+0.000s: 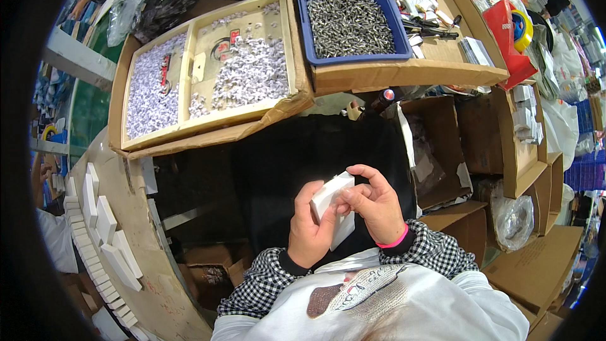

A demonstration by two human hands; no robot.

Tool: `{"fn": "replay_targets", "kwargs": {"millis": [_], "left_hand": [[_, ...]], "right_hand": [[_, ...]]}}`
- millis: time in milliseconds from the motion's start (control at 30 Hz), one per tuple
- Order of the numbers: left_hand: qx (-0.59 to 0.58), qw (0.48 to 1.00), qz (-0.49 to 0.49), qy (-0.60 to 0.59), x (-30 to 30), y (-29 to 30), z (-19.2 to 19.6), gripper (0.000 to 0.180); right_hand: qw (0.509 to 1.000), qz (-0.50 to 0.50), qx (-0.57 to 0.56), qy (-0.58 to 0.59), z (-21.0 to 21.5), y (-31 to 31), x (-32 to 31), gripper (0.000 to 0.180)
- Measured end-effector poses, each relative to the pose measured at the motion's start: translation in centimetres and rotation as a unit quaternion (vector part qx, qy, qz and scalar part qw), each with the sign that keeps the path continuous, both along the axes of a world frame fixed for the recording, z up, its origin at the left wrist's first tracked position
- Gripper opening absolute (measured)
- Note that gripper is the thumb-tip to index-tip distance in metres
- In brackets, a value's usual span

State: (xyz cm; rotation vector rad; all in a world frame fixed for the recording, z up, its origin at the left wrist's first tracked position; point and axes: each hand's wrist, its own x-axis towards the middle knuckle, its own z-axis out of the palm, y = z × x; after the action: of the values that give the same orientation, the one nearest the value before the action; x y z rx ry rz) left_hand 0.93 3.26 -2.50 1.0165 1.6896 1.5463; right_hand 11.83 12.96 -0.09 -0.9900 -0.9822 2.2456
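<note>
A white, flat rectangular case (pixel 332 193) is held up in front of my chest, tilted, with its lower end showing between my palms. My left hand (pixel 308 230) grips it along the left side, thumb on the near face and fingers behind. My right hand (pixel 380 212), with a pink band at the wrist, has its index finger on the top corner and its thumb bent against the face. Whether a small part sits between the right thumb and fingers is hidden.
Ahead stands a wooden tray (pixel 183 104) of small white parts. Beside it is a blue bin (pixel 353 59) of small metal pieces. More white cases (pixel 106 220) line the left bench (pixel 165 281). A red tape dispenser (pixel 505 38) and cardboard boxes (pixel 536 265) are at right.
</note>
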Motion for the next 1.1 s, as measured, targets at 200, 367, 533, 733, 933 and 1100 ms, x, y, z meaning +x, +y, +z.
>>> {"fn": "replay_targets", "kwargs": {"millis": [200,367,533,733,933,1100], "left_hand": [[0.020,0.997,-0.059,0.039,-0.7,0.2,0.5,0.048],[-0.021,0.997,-0.060,0.049,-1.1,0.3,0.9,0.040],[0.000,0.996,-0.028,0.079,-1.3,0.7,0.8,0.022],[-0.082,0.996,0.006,0.021,-1.8,1.4,0.8,0.014],[-0.075,0.908,0.035,-0.411,-4.8,1.5,-0.3,0.025],[-0.089,0.975,-0.010,-0.204,-4.7,2.6,-0.9,0.055]], "right_hand": [[1.000,0.009,-0.003,-0.016,0.2,0.2,-0.1,0.037],[0.999,0.022,-0.021,-0.043,0.5,0.5,-0.1,0.043],[0.983,0.129,-0.051,-0.117,0.8,1.4,0.3,0.058],[0.898,0.225,0.269,-0.266,-0.3,1.0,0.9,0.064],[0.880,0.234,0.379,-0.165,-2.9,1.1,1.7,0.048],[0.940,0.262,0.139,-0.169,-2.9,2.9,2.5,0.044]]}}
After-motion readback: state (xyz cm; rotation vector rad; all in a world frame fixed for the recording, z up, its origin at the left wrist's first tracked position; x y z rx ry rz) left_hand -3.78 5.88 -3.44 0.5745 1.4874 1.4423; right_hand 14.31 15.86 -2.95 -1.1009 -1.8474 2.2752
